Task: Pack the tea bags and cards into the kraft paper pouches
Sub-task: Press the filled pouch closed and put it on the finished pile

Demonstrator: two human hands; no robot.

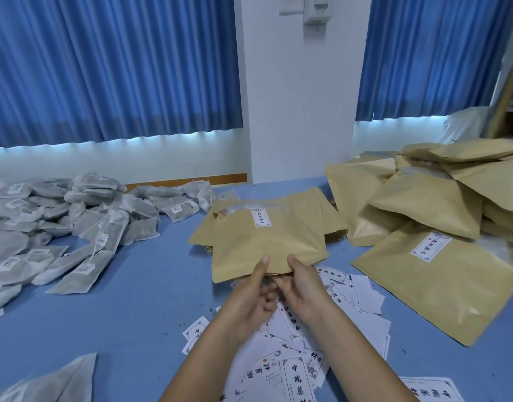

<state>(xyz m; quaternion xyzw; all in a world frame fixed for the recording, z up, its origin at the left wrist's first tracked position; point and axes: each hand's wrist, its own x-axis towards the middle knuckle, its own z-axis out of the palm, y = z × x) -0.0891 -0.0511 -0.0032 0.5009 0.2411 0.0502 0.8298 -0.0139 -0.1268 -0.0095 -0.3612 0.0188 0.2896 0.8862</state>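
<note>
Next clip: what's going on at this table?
A person holds one kraft pouch by its near edge above the blue table. The left hand and right hand each pinch it, thumbs on top. Tea bags lie heaped on the left, printed cards are scattered beneath the hands, and more pouches are piled on the right. Whether the held pouch contains anything cannot be seen.

Tan kraft pouches (pixel 417 274) with white labels, grey-white tea bags (pixel 60 227), white black-lettered cards (pixel 295 369), a blue tabletop (pixel 133 300), pleated blue curtains (pixel 104 68).
</note>
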